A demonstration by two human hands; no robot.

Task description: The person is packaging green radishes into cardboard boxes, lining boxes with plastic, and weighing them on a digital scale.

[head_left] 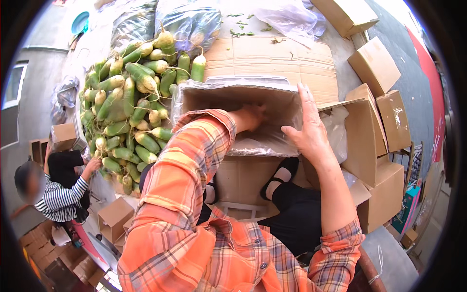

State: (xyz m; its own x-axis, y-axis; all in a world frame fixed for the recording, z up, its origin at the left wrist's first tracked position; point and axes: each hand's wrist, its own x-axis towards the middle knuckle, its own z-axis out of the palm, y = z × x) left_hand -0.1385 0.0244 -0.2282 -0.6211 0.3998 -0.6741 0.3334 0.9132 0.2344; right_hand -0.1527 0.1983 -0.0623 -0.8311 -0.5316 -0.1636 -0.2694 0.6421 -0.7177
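Note:
A cardboard box (209,100) lined with clear plastic film (279,141) stands in front of me. My left hand (252,117) reaches down inside it, against the lining, in shadow; its fingers look spread and hold nothing that I can see. Along the box's right edge rests my right hand (310,127), thumb apart and fingers stretched out. To the left lies a big heap of green radishes (129,100) with pale root ends, some of them right beside the box.
Flattened cardboard (311,68) lies beyond the box. At the right stand several cartons (374,65) and an open-flapped carton (360,131). Radish-filled plastic bags (187,24) are at the back. A person in a striped top (63,194) reaches to the heap from the left.

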